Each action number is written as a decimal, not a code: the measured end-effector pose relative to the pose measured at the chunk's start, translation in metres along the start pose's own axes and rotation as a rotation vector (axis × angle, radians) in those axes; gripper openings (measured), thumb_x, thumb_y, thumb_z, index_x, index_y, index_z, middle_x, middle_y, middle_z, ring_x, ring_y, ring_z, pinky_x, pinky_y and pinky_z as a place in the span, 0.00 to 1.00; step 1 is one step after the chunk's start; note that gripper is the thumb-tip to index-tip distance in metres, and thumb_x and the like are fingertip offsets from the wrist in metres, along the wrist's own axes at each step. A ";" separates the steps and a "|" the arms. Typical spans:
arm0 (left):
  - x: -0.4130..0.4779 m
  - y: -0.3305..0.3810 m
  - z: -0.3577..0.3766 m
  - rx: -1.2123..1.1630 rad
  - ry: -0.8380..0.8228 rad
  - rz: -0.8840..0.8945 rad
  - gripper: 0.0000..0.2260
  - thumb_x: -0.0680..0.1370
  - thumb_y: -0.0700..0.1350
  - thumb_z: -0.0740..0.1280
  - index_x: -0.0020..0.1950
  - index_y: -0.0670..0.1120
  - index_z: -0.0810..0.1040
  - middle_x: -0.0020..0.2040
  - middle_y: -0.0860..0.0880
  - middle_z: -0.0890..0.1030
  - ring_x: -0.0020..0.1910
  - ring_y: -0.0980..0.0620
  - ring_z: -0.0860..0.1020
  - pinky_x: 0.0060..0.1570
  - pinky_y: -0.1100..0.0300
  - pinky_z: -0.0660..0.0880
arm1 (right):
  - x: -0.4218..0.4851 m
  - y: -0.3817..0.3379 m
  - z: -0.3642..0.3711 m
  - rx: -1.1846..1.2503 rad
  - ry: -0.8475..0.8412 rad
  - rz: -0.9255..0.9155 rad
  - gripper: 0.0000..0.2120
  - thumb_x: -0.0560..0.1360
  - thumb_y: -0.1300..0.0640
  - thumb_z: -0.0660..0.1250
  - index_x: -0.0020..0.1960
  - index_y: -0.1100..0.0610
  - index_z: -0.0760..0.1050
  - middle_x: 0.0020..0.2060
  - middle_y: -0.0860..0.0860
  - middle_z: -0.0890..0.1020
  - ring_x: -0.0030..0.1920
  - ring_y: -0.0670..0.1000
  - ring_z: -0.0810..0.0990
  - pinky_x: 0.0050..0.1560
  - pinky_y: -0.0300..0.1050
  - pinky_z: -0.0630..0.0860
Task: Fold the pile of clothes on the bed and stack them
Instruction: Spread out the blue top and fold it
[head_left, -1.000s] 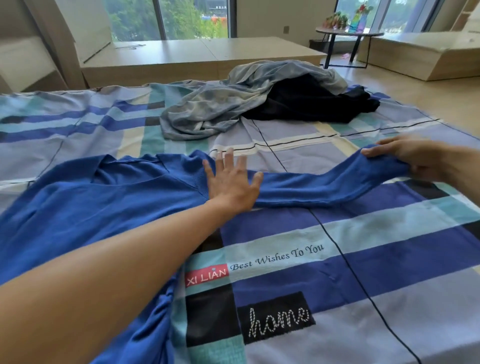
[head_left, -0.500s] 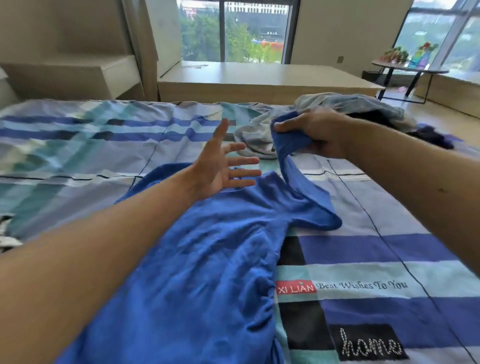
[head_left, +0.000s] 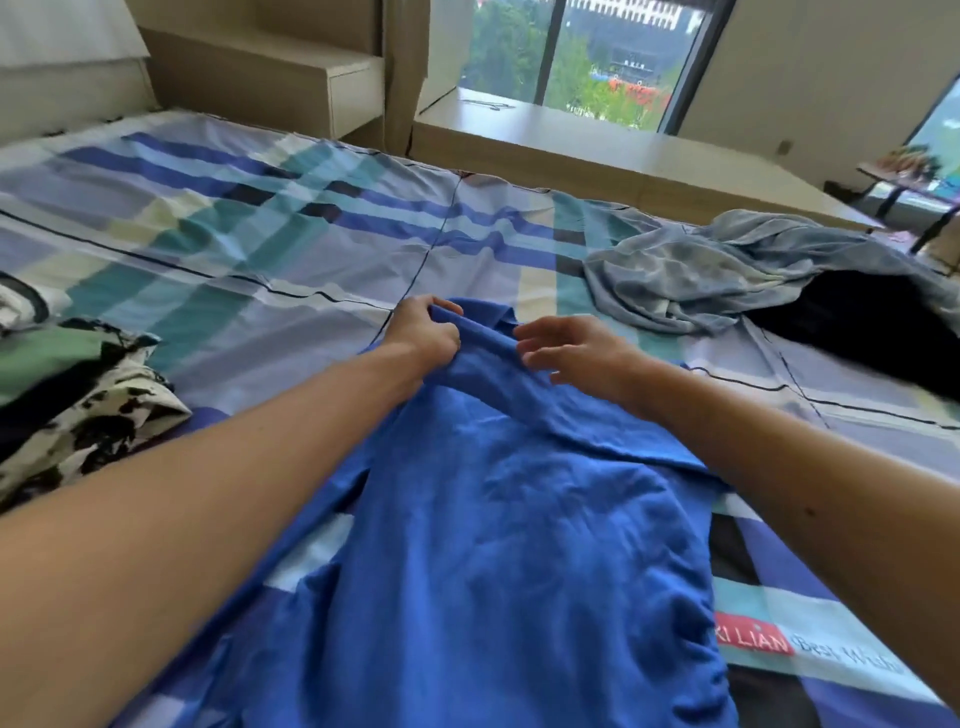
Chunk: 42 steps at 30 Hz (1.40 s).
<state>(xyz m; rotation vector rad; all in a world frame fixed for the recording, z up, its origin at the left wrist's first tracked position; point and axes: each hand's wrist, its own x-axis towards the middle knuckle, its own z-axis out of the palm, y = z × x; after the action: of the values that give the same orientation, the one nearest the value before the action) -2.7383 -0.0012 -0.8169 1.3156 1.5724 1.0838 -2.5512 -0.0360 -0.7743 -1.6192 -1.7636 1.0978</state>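
At the far left edge we saw a small heap of clothes (head_left: 78, 415), a black-and-cream patterned piece with something green above it. It lay on the checked bedsheet (head_left: 249, 244) of blues, teal and cream. Whether that heap was folded we could not tell.

Toward the middle, the left hand (head_left: 423, 338) was stretched out over the bed. Its fingers and thumb were curled round a bunched ridge of cloth at the far end of the blue garment (head_left: 493, 545). That garment lay spread on the sheet, running from the hands back toward the near edge of the view. It was wrinkled along its right side, with a sleeve-like band folded across its upper part. Just right of the ridge, the right hand (head_left: 576, 353) held nothing. Its fingers were loosely spread and slightly bent, their tips at or just above the folded band; we could not tell if they touched it.

Farther right, apart from the blue garment, a crumpled grey garment (head_left: 717, 275) lay on the sheet, partly draped over a black garment (head_left: 872, 332). Behind them ran a low wooden platform (head_left: 597, 145) below a window (head_left: 587, 57). At the far right edge stood a small dark-legged table (head_left: 904, 176). Low on the right, a red printed label (head_left: 753, 642) showed on the sheet just beside the blue garment.
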 end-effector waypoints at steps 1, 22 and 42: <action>0.004 -0.004 -0.004 0.084 -0.005 0.024 0.13 0.73 0.34 0.66 0.54 0.47 0.78 0.47 0.46 0.81 0.47 0.45 0.80 0.51 0.56 0.78 | 0.002 0.007 0.006 -0.047 -0.006 -0.022 0.18 0.78 0.63 0.69 0.68 0.58 0.75 0.55 0.52 0.80 0.55 0.51 0.77 0.52 0.43 0.75; -0.073 -0.048 -0.172 0.585 -0.683 -0.426 0.11 0.73 0.41 0.76 0.54 0.43 0.81 0.48 0.44 0.87 0.49 0.45 0.85 0.53 0.46 0.81 | 0.007 0.003 0.115 -0.713 -0.168 -0.104 0.29 0.83 0.42 0.53 0.80 0.53 0.57 0.80 0.50 0.57 0.80 0.52 0.54 0.78 0.58 0.53; 0.011 0.093 -0.277 0.920 -0.253 -0.151 0.16 0.74 0.54 0.74 0.49 0.41 0.85 0.47 0.42 0.86 0.47 0.43 0.84 0.47 0.50 0.80 | 0.021 0.000 0.129 -0.754 -0.118 0.133 0.37 0.81 0.34 0.48 0.82 0.53 0.44 0.82 0.52 0.43 0.81 0.54 0.42 0.77 0.66 0.40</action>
<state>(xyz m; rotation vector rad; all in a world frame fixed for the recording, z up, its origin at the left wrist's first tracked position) -2.9723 -0.0144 -0.6421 1.7723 2.0046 0.0336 -2.6586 -0.0444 -0.8487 -2.1485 -2.3502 0.6022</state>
